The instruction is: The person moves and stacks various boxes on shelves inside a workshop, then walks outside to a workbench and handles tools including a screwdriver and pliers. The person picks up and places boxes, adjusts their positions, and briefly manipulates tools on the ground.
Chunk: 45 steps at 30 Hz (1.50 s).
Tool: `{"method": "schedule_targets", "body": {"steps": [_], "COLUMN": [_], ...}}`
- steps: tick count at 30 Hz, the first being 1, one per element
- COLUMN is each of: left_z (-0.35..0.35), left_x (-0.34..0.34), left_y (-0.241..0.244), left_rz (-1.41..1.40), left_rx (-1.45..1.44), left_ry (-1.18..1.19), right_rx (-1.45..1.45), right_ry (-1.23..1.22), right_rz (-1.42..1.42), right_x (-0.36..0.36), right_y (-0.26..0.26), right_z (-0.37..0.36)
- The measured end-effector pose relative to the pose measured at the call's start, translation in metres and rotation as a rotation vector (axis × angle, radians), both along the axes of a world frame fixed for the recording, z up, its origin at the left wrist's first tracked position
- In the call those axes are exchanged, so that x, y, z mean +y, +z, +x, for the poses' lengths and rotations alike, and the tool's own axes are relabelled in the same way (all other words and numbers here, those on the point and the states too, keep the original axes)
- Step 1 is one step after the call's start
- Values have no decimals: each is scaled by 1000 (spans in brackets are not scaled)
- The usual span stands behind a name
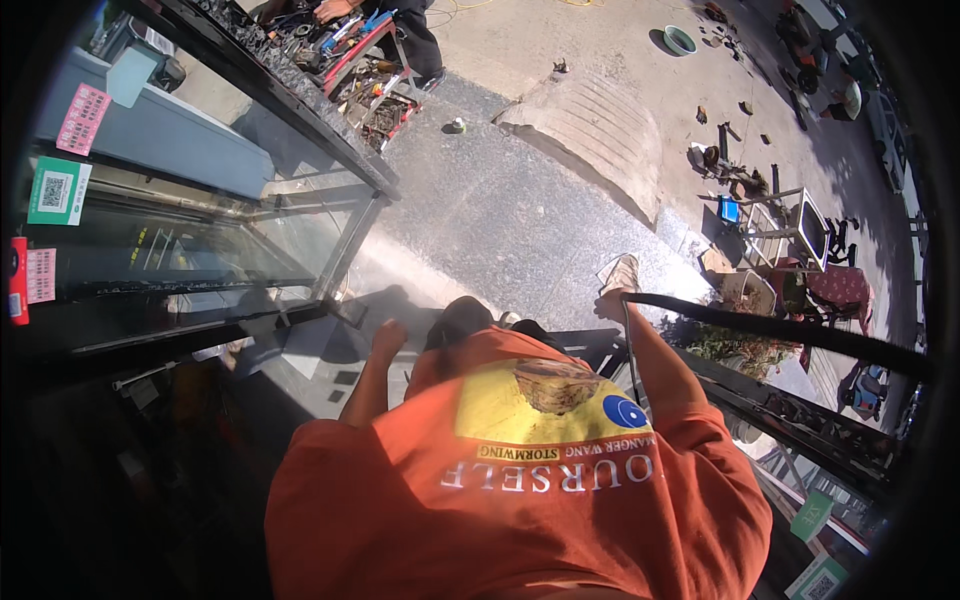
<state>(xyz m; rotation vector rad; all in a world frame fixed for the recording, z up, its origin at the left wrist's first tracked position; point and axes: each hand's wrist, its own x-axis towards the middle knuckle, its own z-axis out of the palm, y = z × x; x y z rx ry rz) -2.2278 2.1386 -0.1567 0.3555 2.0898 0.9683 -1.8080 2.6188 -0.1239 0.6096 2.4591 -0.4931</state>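
My left hand hangs at my left side near the glass door, its fingers curled, with nothing seen in it. Ahead on my right, my right hand grips a pale, crumpled piece that looks like cloth or a work glove. A long black strap or band runs from beside this hand towards the right rim; whether the hand also holds it I cannot tell. Below my face is my orange printed T-shirt. Under me lies the speckled stone step.
A co-worker's hand is over a red tool rack with tools. A small can stands on the stone. Beyond lie a concrete ramp and a green basin. At right are a metal frame, plants and scattered parts.
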Motion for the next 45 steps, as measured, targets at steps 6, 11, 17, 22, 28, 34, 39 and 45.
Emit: {"method": "schedule_targets", "body": {"steps": [6, 11, 17, 22, 28, 34, 39, 45], "left_z": [-46, -93, -129, -126, -147, -159, -197, -144], "left_x": [77, 239, 447, 557, 654, 655, 639, 633], "left_y": [-7, -46, 38, -13, -116, -218, -230, -294], "left_rz": [193, 242, 446, 633, 592, 474, 400, 346], "left_rx": [-488, -399, -547, -734, -730, -629, -448, -328], "left_ry": [726, 853, 892, 1065, 1295, 1333, 1129, 1151], "right_rx": [301, 191, -6, 1, 35, 211, 140, 226], "right_ry": [-594, -475, -155, 82, 108, 244, 286, 364], "right_rz": [-379, -376, -251, -215, -149, -83, -11, -213], "right_x": [202, 295, 377, 425, 423, 377, 354, 355], "right_y": [100, 82, 22, -113, -310, -476, -544, -473], "right_z": [-233, -376, -504, -623, -717, -796, -834, -792]}}
